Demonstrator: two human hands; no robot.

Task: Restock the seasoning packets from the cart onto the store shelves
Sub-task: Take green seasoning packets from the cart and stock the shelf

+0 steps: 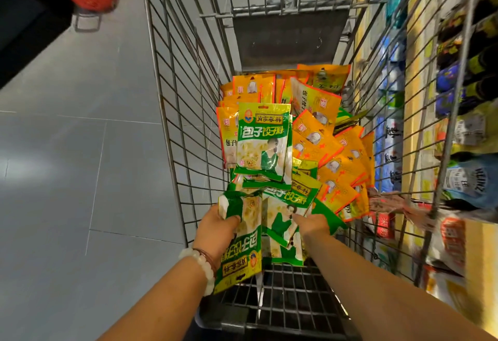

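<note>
Dozens of packets fill the far end of the wire cart [172,114], which stands on grey floor [67,152] with blurred shelves [431,98] close on its right. Orange packets [331,157] lie heaped behind a stack of green ones [262,144]. The left hand [215,230] has its grip clamped on a green packet [242,249]. The right hand [311,223] rests fingers-down among more green packets; its grip I cannot tell.

Grey tiled floor [80,152] beside stocked shelves [420,98].
</note>
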